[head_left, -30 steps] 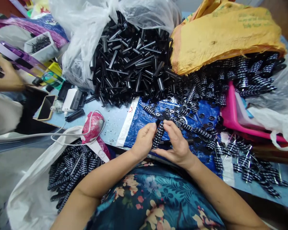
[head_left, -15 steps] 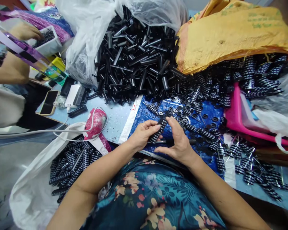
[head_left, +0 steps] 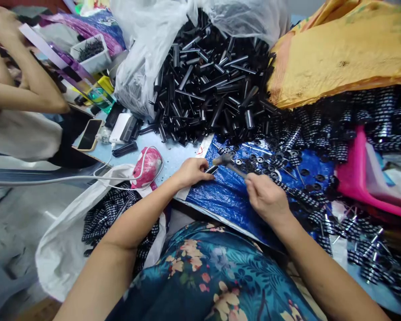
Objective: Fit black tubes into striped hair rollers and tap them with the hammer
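My left hand [head_left: 194, 172] is closed on a dark, shiny tube-like piece [head_left: 212, 169] at the left part of the blue sheet [head_left: 220, 191]; most of the piece is hidden by the fingers. My right hand [head_left: 268, 196] grips the handle of a hammer [head_left: 223, 159]. The hammer's head is right by the tip of the held piece; whether they touch I cannot tell. Small black discs [head_left: 254, 159] with holes lie scattered on the sheet beyond the hammer, among several black-and-white patterned tubes [head_left: 294, 191].
Behind is a heap of black tubes [head_left: 207, 89] beside clear plastic bags [head_left: 137, 58]. A yellow sack [head_left: 341, 53] and a pink basket [head_left: 354, 169] stand right. Left are a phone [head_left: 90, 134], a cable [head_left: 53, 182], a white sack [head_left: 56, 249] and a co-worker's arm [head_left: 30, 84].
The patterned tube has left my left hand, which now holds a dark, shiny piece. My right hand, open before, has taken up the hammer. The view has shifted, and the co-worker's arms are raised.
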Demonstrator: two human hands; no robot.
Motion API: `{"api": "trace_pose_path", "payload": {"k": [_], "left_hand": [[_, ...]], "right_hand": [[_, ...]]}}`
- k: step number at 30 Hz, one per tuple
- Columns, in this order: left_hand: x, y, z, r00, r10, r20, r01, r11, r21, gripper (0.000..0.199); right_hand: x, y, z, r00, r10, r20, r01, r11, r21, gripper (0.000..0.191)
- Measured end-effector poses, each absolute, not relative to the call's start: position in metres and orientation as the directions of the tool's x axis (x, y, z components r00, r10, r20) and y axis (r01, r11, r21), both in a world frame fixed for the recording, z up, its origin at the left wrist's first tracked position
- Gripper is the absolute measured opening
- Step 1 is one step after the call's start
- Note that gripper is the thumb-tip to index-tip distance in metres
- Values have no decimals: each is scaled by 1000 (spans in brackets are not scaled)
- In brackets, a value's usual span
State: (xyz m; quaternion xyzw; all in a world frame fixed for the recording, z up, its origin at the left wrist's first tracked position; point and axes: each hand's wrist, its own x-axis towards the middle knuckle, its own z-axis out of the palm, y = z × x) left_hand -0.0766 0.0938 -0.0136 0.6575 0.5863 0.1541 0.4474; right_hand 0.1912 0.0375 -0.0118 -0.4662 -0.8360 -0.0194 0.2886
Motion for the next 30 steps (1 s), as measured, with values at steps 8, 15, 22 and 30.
{"api": "trace_pose_path", "payload": {"k": [8,15,22,30], "left_hand": [[-80,110,-18,344,887,-310,636,23,771,35],[-86,98,4,279,920,-276,684,11,729,26],[-186,44,76,589,582,-561,663,48,747,32],[-66,138,70,55,974,218,854,-160,496,25]], "right_hand": [[173,29,-7,-517,602,609,591,765,-255,21],[177,15,-14,-606,649,459,571,757,-317,18],[203,16,-21,-590,700,402,634,710,-307,14],[183,38,-14,-573,740,352,643,672,-368,22]]}}
